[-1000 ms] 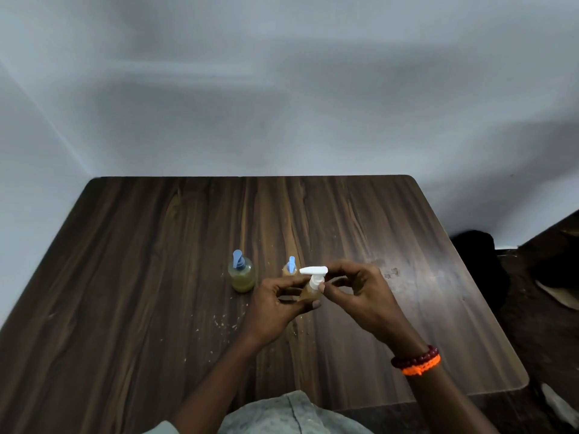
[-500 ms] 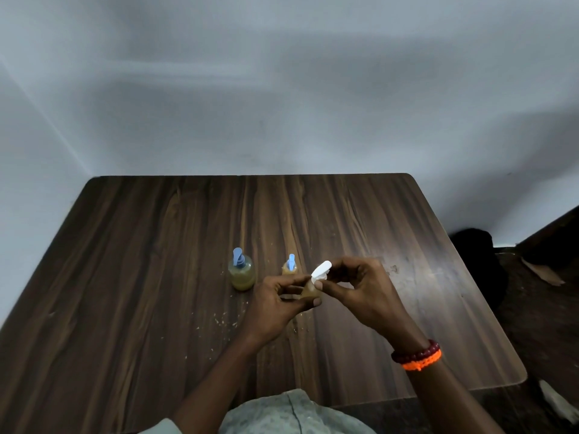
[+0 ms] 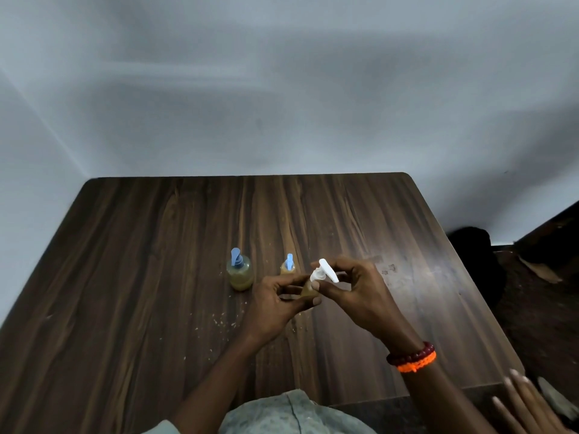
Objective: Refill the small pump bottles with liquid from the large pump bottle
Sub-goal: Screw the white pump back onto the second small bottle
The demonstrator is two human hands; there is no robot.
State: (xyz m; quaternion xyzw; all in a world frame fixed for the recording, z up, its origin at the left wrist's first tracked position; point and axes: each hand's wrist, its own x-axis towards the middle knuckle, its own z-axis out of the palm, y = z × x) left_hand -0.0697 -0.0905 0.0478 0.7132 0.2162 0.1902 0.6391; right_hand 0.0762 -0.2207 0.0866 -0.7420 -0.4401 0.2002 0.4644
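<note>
Nearest, the left hand [image 3: 275, 303] grips a small bottle [image 3: 308, 289] of amber liquid above the wooden table [image 3: 141, 277]. The bottle's long axis leans slightly rightward. The right hand [image 3: 354, 289] pinches its white pump [image 3: 324, 271] at the neck, with the spout pointing down-right toward that palm. Farther back, a second small blue-pump bottle [image 3: 288, 267] stands upright, and the larger blue-pump bottle [image 3: 240, 273] stands to its left.

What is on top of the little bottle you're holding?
A white pump, pinched by the right hand. The left hand grips the small bottle and covers most of it, so its fill level is hidden.
</note>
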